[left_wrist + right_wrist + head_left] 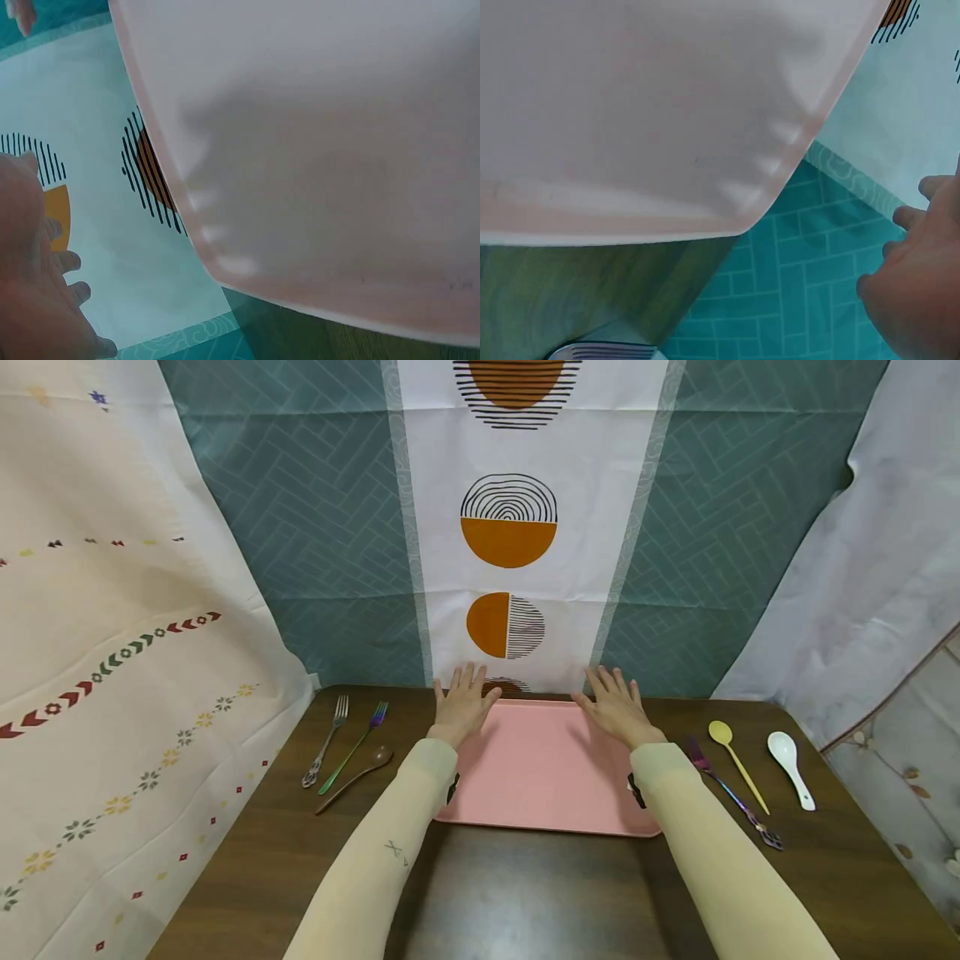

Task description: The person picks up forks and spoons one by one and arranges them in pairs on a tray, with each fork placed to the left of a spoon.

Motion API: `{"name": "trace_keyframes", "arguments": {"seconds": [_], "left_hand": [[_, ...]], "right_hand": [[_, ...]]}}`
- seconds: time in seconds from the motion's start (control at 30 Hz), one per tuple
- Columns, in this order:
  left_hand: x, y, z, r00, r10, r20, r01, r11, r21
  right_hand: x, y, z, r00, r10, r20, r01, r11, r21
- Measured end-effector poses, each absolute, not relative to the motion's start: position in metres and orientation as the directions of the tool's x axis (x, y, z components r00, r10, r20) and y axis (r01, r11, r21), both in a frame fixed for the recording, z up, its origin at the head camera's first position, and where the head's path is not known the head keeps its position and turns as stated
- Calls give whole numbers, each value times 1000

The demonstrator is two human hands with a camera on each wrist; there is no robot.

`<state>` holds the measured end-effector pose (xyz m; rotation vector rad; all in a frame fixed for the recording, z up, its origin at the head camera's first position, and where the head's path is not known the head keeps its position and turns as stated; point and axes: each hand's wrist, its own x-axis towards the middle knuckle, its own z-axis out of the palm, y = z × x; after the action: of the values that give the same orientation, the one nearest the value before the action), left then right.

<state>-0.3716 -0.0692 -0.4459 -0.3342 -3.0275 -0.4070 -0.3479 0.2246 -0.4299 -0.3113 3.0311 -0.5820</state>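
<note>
A pink rectangular tray (pixel 551 777) lies on the brown table, toward its back edge. My left hand (pixel 462 708) hovers over the tray's far left corner, fingers straight and spread. Over the far right corner, my right hand (pixel 617 706) is held the same way. Neither hand holds anything. In the left wrist view the left hand (pixel 37 262) appears apart from the tray (pixel 337 172), on which a shadow of fingers falls. The right wrist view likewise shows the right hand (pixel 922 277) off the tray (pixel 630 112).
Left of the tray lie a silver fork (pixel 327 745), a green-and-purple fork (pixel 351 756) and a brownish spoon (pixel 381 757). On the right are a purple iridescent fork (pixel 727 789), a yellow spoon (pixel 738 762) and a white spoon (pixel 793 772). Patterned cloth (pixel 330 527) hangs behind the table.
</note>
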Motion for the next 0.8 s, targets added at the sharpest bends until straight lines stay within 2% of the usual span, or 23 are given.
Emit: {"name": "trace_keyframes", "arguments": {"seconds": [0.43, 0.8], "left_hand": [[-373, -84, -448, -976, 197, 92, 215, 939, 268], [-377, -104, -451, -978, 177, 113, 203, 931, 302]], "right_hand": [[-340, 247, -437, -979, -202, 9, -184, 870, -457], [-333, 268, -447, -979, -200, 33, -193, 871, -453]]}}
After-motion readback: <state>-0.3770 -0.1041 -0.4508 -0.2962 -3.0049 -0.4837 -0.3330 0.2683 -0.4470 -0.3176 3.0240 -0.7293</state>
